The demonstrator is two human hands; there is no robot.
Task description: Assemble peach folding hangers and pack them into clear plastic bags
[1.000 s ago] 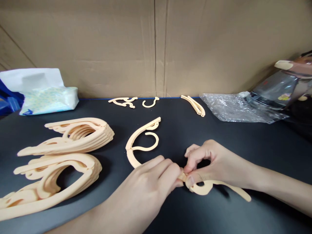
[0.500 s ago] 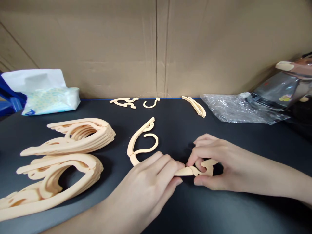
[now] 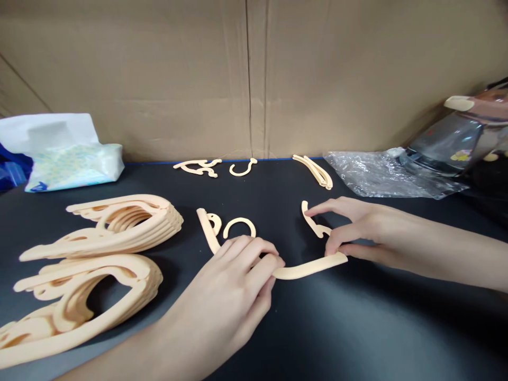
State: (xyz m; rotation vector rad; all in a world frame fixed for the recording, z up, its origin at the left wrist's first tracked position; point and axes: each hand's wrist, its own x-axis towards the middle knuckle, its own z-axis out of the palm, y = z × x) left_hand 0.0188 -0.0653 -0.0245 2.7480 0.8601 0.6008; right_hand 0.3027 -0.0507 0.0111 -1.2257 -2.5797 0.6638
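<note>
My left hand [image 3: 238, 286] is closed over the middle of a beige plastic hanger [image 3: 309, 269], hiding its centre. One arm of the hanger reaches up and left, the other reaches right, and its curved hook [image 3: 240, 221] shows beyond my knuckles. At the tip of the right arm is my right hand [image 3: 349, 233], its fingers holding a small curved beige piece [image 3: 311, 219]. That piece stands tilted above the table, its lower end partly hidden by the fingers.
Two stacks of beige hangers [image 3: 138, 227] lie at the left. Behind are a tissue pack [image 3: 75, 164], loose hanger parts [image 3: 198, 167], a hook [image 3: 243, 168], curved strips [image 3: 315, 172], a clear plastic bag [image 3: 381, 172] and a transparent container [image 3: 444, 143].
The hanger has turned, its right arm now showing fully. My right hand has moved up, and the small piece it holds is off to the upper left of the arm's tip. The view has shifted slightly.
</note>
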